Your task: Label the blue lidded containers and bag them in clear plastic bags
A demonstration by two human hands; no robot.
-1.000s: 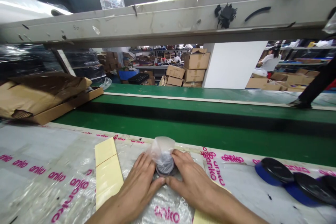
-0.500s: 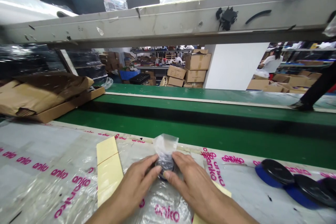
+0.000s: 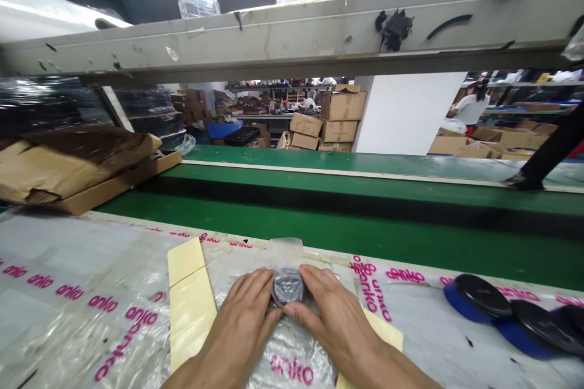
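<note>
The bag-wrapped dark disc [image 3: 288,289] sits on the desk [image 3: 433,346] between the person's two hands, near the long green belt [image 3: 237,222] beyond. The left hand [image 3: 245,309] and right hand [image 3: 332,307] curve inward round it in a narrow cup, fingers against its sides and thumbs almost meeting at its near edge, so it is held between the two. The likeliest trouble is a slip: the bag looks thin and smooth, and if one side pressed harder than the other, the disc could skid out of the cup, perhaps forward toward the belt. Whether that belt is running cannot be told. The bag's loose flap [image 3: 286,249] stands out past the far side of the disc, where it could crease or bunch if it were pinned unevenly, and a hard pull on it might tear the film. Underneath, the pink-lettered plastic sheet [image 3: 132,349] is wrinkled, so it could ruck up or let things slide. A yellow card strip [image 3: 190,298] lies just beside the left hand, and a yellow piece [image 3: 389,330] shows past the right wrist; a careless sweep of either forearm could bend or shift them. The blue-sided black-topped tins [image 3: 475,298] are well apart, at less risk.
</note>
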